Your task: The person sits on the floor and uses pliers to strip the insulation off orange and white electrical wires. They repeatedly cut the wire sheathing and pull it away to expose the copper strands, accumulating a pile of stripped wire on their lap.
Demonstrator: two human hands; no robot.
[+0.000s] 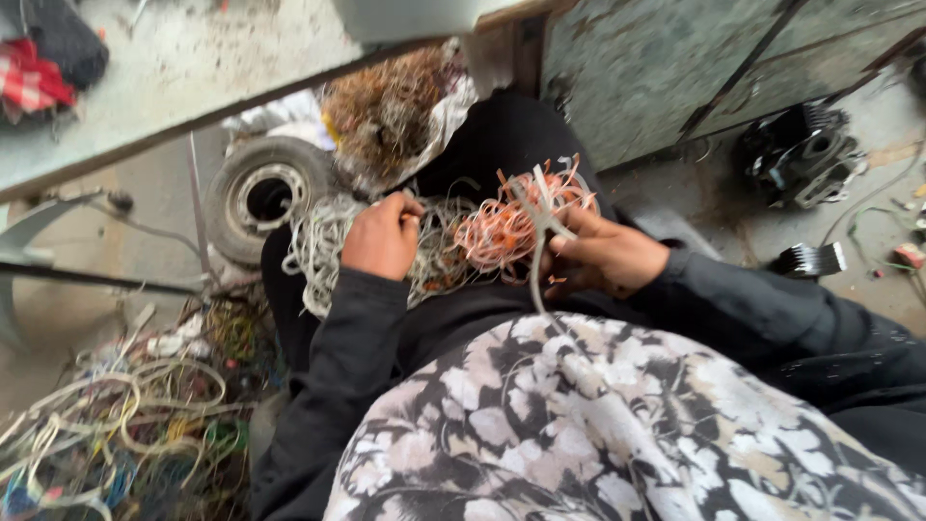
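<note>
My left hand [383, 236] is closed on a tangle of pale grey wire [318, 241] that lies across my lap. My right hand [603, 256] grips a bundle of orange and copper-coloured wire strands [506, 227], with a flat grey cable [536, 260] running through its fingers and down over my patterned clothing. Both sleeves are dark. The two hands sit close together, the wire mass stretched between them.
A small tyre with a metal rim [258, 193] stands behind my left hand. A heap of mixed coloured cables [125, 425] lies at lower left. A brownish wire clump [386, 106] sits above. A dark engine part [801, 154] rests on the floor at right.
</note>
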